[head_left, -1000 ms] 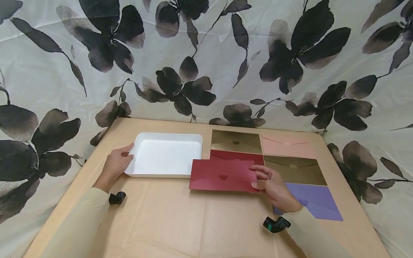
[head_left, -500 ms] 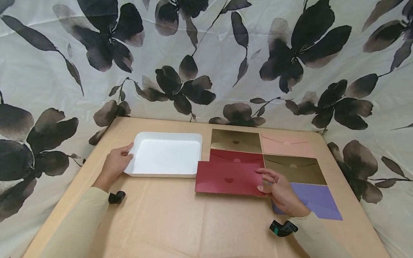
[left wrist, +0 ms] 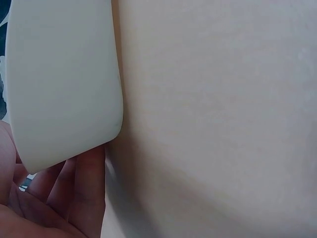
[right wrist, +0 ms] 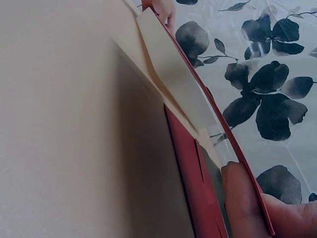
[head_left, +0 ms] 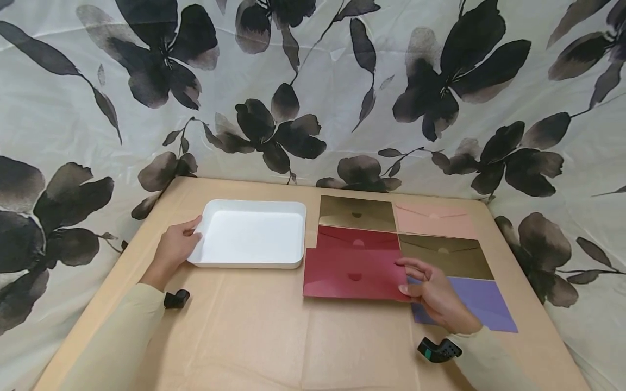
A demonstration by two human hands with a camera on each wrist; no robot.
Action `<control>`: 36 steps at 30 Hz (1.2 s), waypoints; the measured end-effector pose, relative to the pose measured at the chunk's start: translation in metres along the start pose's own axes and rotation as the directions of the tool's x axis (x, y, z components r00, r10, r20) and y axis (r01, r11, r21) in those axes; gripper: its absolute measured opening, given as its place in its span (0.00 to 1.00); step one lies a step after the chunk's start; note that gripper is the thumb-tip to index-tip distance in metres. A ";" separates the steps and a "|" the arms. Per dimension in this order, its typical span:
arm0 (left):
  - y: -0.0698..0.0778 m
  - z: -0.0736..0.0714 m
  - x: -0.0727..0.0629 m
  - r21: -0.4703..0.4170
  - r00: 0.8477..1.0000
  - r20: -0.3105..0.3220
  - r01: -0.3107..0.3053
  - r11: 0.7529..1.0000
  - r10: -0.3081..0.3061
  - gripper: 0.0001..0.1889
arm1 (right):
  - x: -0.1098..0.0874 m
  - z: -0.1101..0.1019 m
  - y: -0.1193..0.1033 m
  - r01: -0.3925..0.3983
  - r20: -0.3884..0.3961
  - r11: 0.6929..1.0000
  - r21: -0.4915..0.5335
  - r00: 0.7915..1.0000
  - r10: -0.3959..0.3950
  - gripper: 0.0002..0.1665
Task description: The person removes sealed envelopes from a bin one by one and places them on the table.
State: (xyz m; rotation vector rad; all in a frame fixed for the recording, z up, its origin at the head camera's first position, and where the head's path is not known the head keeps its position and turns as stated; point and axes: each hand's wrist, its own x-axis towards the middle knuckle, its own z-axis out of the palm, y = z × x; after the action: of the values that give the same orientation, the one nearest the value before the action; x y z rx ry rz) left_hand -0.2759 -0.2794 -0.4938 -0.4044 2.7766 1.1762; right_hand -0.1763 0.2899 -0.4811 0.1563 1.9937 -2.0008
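My left hand (head_left: 173, 250) grips the left side of a white rectangular tray (head_left: 251, 233). In the left wrist view, curled fingers (left wrist: 89, 183) lie against the tray's outer wall (left wrist: 64, 94). My right hand (head_left: 437, 298) pinches the right end of a dark red envelope (head_left: 354, 271), thumb on one face and fingers on the other. The right wrist view shows this envelope (right wrist: 233, 141) almost edge-on, raised over the table, its shadow below. A second red envelope (head_left: 358, 237) lies flat behind it, partly covered.
Further envelopes lie on the wooden table (head_left: 254, 336): a gold one (head_left: 357, 209) at the back, a pink one (head_left: 435, 222), another gold one (head_left: 440, 255) and a purple one (head_left: 484, 304), partly behind my right hand. A floral cloth (head_left: 342, 108) hangs behind the table.
My right hand has moved to the right and slightly nearer with the red envelope, which no longer overlaps the tray. My left hand and the tray have stayed in place.
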 end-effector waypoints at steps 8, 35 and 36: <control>0.001 0.000 0.000 -0.002 1.000 0.000 -0.005 1.000 0.005 0.30 | -0.005 -0.006 0.003 0.009 0.007 1.000 0.021 1.000 -0.009 0.36; 0.002 0.000 -0.002 0.004 1.000 0.002 -0.006 1.000 0.006 0.30 | -0.017 -0.014 0.017 -0.055 0.018 0.998 0.041 0.998 0.054 0.34; 0.002 0.000 -0.002 0.005 1.000 0.001 -0.009 1.000 0.009 0.30 | -0.017 -0.014 0.017 -0.055 0.015 0.998 0.039 0.998 0.054 0.34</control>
State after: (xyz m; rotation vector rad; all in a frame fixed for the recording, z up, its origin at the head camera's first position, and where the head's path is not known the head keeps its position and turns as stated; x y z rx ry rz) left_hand -0.2745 -0.2777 -0.4920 -0.3906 2.7830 1.1709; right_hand -0.1569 0.3065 -0.4929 0.2027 1.9214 -2.0024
